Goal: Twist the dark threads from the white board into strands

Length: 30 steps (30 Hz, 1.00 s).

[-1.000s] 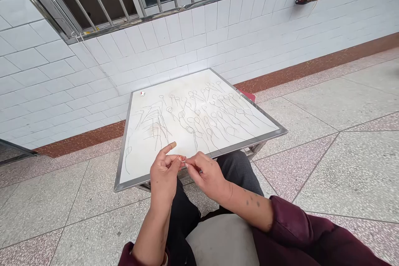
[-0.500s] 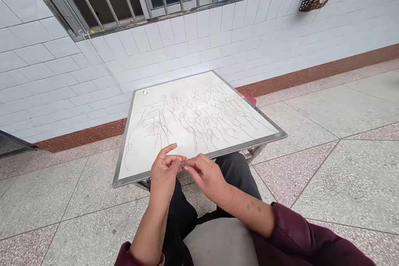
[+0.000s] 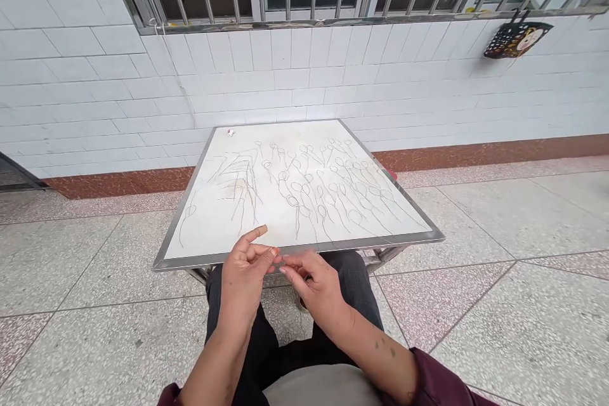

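My left hand (image 3: 250, 269) is at the table's front edge, thumb and a finger pinched together and another finger raised. Something small and orange shows at its thumb tip. My right hand (image 3: 314, 279) pinches close beside it, the fingertips of both nearly meeting. What lies between them is too small to make out; a thin line hangs below. On the white table (image 3: 280, 228) lie many thin wires bent into loops with long tails (image 3: 323, 212), mostly at the centre and right. Straighter wires (image 3: 245, 181) lie at the left, with one looped wire (image 3: 190, 210) near the left edge.
A small white and red object (image 3: 231, 132) sits at the table's back left corner. Behind stands a tiled wall (image 3: 295, 89) with a barred window. A dark patterned basket (image 3: 516, 40) hangs at the right. My knees are under the table's front edge.
The view has turned and levelled, so the table and wall appear shifted. Both hands keep their pinches close together, with little change in pose.
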Motion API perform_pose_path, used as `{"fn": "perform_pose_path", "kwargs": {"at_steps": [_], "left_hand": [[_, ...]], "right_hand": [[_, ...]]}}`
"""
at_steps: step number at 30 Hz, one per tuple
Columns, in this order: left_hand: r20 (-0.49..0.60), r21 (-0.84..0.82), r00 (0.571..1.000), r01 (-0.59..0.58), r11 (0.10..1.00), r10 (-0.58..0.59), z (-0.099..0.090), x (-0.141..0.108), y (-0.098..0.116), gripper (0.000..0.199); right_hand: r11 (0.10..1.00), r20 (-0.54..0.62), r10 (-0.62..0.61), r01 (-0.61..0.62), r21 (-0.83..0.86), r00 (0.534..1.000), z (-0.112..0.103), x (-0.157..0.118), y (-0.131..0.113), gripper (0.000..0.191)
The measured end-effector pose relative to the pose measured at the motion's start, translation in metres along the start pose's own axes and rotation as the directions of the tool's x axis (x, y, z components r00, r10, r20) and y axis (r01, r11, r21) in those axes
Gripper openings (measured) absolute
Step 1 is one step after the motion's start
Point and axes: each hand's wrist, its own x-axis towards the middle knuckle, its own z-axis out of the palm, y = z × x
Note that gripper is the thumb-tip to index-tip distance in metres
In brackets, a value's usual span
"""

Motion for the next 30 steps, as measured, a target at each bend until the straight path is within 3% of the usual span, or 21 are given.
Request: {"fn": "perform_pose_path", "kwargs": {"at_steps": [10, 30], "left_hand": [[-0.061, -0.044, 0.998, -0.002, 0.999, -0.001, 0.001, -0.004, -0.003, 0.052], [-0.192, -0.056, 0.981, -0.043, 0.998, 0.031, -0.007, -0.023, 0.007, 0.052]], "right_hand": [[0.978, -0.016, -0.172, 0.169, -0.12, 0.985, 0.001, 0.0, -0.001, 0.01], [0.942, 0.118, -0.281, 0.298, -0.158, 0.952, 0.008, -0.004, -0.01, 0.017]]}}
